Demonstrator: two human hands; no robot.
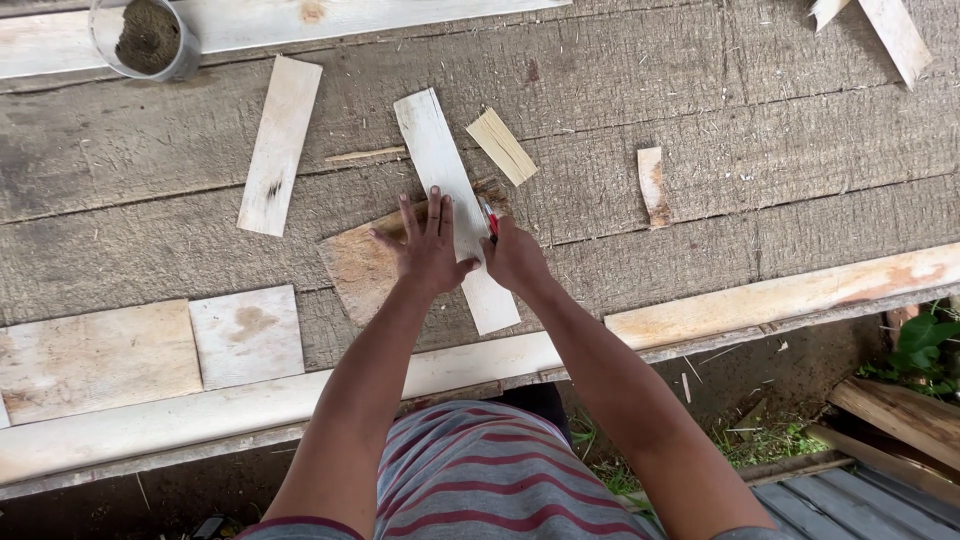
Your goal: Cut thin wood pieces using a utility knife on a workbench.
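Pressing left hand [428, 250] flat on strip [452, 200].

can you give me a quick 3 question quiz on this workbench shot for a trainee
1. True or false: the left hand lies flat on the long pale wood strip.
2. What does the right hand hold against that strip's edge?
A. red marking tool
B. hammer
C. saw
3. What fills the clear container at the top left of the plank workbench?

Key:
1. True
2. A
3. A dark, soil-like material; its exact kind cannot be told.
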